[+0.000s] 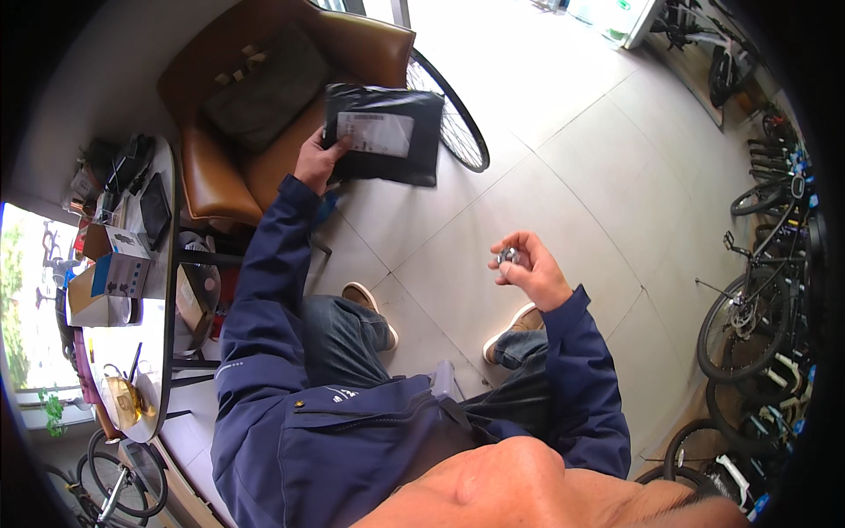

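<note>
My left hand (319,162) grips the left edge of a black plastic mailing bag (422,132), its thumb lying on top beside a white label (374,134). The bag is held out flat in front of a brown leather armchair (211,180). Off to the right, over the tiled floor, my right hand (533,268) is closed on a small shiny metal part (508,256), pinched between thumb and fingers. Its exact kind is too small to tell. Both arms wear dark blue sleeves and are well apart.
A bicycle wheel (466,141) leans behind the bag, beside the armchair. On the left stands a table (164,352) with boxes (119,273) and clutter. Several bicycles (748,317) line the right side. My shoes (359,297) rest on the pale tiles (581,194).
</note>
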The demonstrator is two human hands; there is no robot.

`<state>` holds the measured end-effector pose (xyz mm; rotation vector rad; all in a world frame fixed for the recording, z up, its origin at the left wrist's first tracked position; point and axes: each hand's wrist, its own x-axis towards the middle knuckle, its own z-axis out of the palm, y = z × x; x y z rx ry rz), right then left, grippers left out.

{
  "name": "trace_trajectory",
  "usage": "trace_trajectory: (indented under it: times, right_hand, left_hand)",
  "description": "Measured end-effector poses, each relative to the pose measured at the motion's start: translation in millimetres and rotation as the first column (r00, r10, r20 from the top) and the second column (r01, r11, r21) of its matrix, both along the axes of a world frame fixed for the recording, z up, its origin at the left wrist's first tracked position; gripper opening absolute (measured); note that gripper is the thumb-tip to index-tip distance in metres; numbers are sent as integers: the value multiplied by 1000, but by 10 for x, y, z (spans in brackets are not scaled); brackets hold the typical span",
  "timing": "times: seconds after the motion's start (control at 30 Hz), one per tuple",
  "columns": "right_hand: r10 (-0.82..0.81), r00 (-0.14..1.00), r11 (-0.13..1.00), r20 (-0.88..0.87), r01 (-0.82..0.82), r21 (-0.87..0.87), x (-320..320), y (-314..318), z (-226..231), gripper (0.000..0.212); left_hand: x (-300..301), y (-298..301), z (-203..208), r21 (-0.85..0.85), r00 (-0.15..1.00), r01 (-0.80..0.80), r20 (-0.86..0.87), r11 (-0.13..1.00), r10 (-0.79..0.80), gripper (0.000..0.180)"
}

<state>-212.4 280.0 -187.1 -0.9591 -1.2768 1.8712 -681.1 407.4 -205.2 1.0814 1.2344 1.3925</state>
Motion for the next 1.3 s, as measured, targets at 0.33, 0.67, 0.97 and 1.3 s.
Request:
trace_trajectory:
  times: [0.33,0.67,0.97,1.3]
  right_hand:
    - [-79,995,993,-58,74,-89,-8,49,-99,38]
    - [-385,916,922,-114,377,-84,-270,25,-165,22]
    - [-287,955,957,-70,282,-73,-268,71,-62,25]
    - [-209,978,978,-10,208,-30,-284,74,-86,27]
  left_hand:
    - [1108,-961,438,-120,905,425,49,897,-422,47]
    - [1659,-1342,127,-242,865,430,386,870,-320,59]
    - [1422,-1339,126,-144,949,269,211,952,-236,47]
    - [1348,-1390,184,-107,937,272,256,956,-238,40]
